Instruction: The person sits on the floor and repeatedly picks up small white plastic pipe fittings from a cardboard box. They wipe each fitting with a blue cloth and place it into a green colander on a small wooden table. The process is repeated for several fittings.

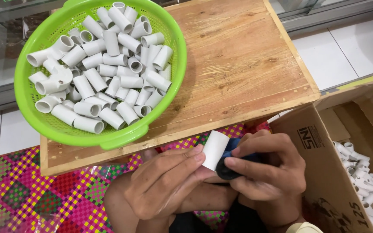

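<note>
— Right, look at that short white pipe piece (215, 149): it sits low in the frame, just off the near edge of the counter (247, 64), over the person's lap.
— And both hands are on the job. The left hand (169, 181) pinches the tube between thumb and fingertips, holding it end-out so the open mouth faces across.
— Towards the right hand (267, 169), yes, which is closed round a dark round thing with a blue part (229, 166), pressed right against the tube's end. What it is exactly, I cannot tell.
— Supply sits within reach: a green basket (44, 123) heaped with white tubes and fittings on the counter.
— And a cardboard box (324, 172) at the right, more white pieces inside, open-topped beside the knee.
— Bright woven mat (44, 198) underneath.
</note>
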